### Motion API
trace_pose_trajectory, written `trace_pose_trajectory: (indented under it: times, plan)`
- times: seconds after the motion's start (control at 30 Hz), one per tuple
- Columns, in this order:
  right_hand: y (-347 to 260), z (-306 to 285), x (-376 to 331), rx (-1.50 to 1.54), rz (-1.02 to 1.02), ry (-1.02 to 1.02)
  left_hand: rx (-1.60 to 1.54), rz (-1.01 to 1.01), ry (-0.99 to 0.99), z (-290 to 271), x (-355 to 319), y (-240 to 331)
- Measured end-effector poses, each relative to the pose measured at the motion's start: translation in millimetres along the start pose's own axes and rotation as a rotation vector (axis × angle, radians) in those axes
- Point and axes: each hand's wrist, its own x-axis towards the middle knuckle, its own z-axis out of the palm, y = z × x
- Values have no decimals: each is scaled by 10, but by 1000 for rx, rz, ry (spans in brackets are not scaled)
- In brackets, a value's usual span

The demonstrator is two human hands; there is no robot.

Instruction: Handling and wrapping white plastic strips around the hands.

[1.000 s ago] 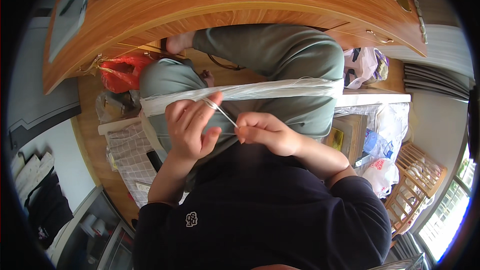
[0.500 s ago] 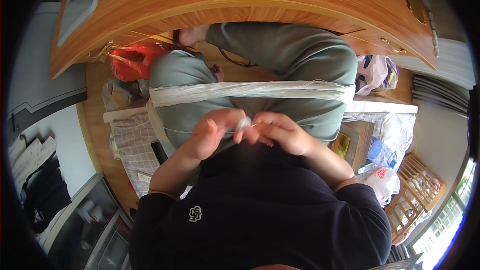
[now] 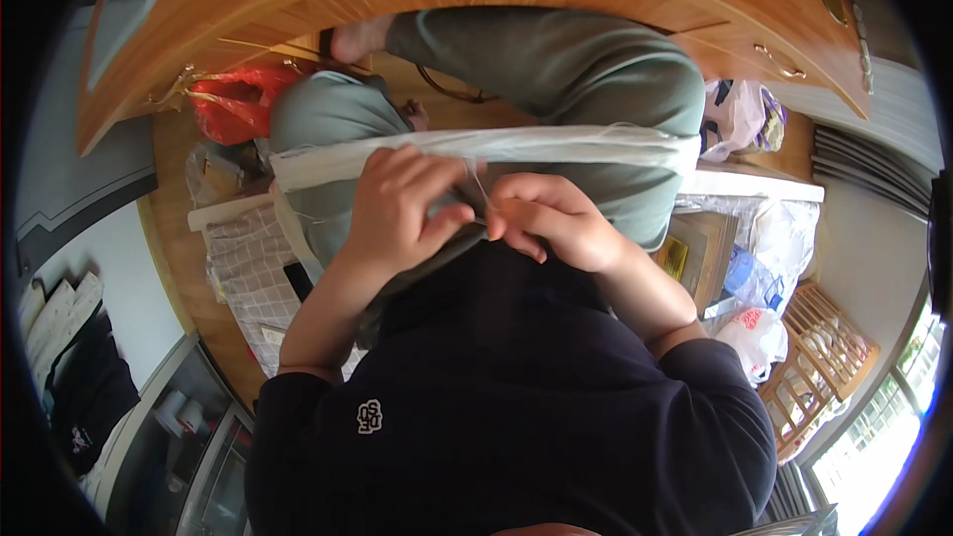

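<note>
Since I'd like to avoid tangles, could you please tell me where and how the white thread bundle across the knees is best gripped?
Probably pinch the white thread bundle at mid-span from above, nearer the right hand: there it seems to bridge the gap between the knees, while its ends lie on the trousers and the left hand overlaps its left part.
</note>
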Motion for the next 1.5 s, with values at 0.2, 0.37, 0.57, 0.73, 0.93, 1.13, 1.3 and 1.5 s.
trace_pose_trajectory:
  times: [0.2, 0.37, 0.57, 0.73, 0.93, 1.13, 1.3, 1.5]
  plan:
    - [-150, -145, 46, -263, 86, 159, -1635, -287, -1, 78, -82, 116]
    - [-121, -73, -5, -380, 132, -151, -553, -173, -57, 124, 13, 115]
    - [5, -180, 35, -122, -58, 276, -1319, -142, -478, 74, -99, -61]
    - [81, -73, 1, -361, -63, -95, -631, -355, 39, 270, -87, 146]
    - [68, -130, 36, -80, 16, 123, -1268, -260, -285, 170, -193, -11]
    - [197, -25, 73, -284, -36, 58, -640, -381, 164, 295, -115, 101]
    - [99, -49, 80, -52, 57, 74, -1701, -160, -32, 391, -312, -83]
    - [184, 50, 92, -137, -55, 111, -336, -211, 58, 188, -93, 55]
